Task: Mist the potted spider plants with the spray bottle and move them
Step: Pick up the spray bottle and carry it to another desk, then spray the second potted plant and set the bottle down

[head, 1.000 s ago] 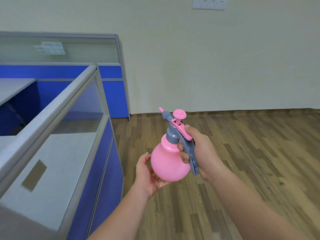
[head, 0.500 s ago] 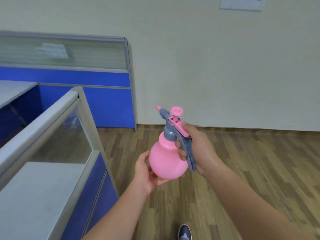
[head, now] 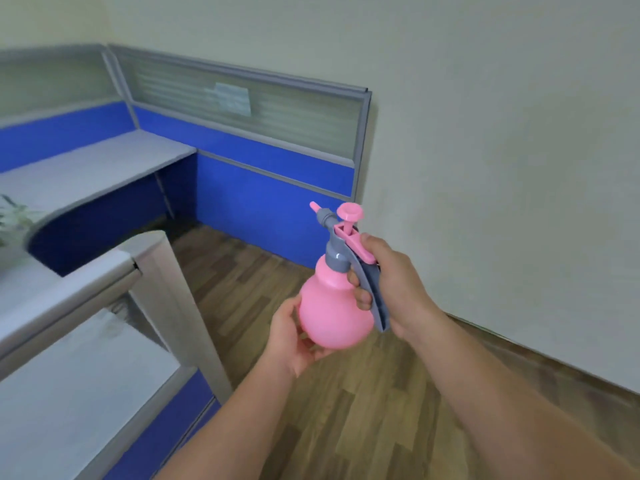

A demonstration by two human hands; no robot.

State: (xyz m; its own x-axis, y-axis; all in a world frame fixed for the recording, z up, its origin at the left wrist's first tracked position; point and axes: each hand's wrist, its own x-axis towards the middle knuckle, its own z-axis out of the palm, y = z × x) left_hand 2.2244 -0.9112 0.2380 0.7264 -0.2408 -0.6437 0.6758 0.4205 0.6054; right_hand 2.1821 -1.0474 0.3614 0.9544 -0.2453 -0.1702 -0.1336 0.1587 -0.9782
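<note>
Here, head view: a pink spray bottle [head: 334,311] is held upright in mid-air over the wood floor [head: 363,403], gripped by both hands. The right hand [head: 393,284] is closed around the grey handle on the bottle's right side, fingers [head: 362,299] curled through between handle and body, thumb lying up along the pink trigger lever. The left hand [head: 294,336] is cupped half-open under the bottle's lower left, palm and fingers touching the round body, supporting it rather than clamping it. The nozzle [head: 314,206] points up and to the left, away from the grip; the pink pump knob [head: 350,212] stands just above the right thumb. Left of the grip, close by, the rounded end post of a grey partition [head: 166,271] with a pale desk surface behind it. Farther left and above the grip, at the frame edge, a blurred bit of green-white foliage, a plant [head: 14,213], on a curved grey desk [head: 79,174], well apart from the bottle. Beyond the grip, a blue cubicle panel [head: 270,202] with a frosted upper strip meets the cream wall [head: 485,133].
</note>
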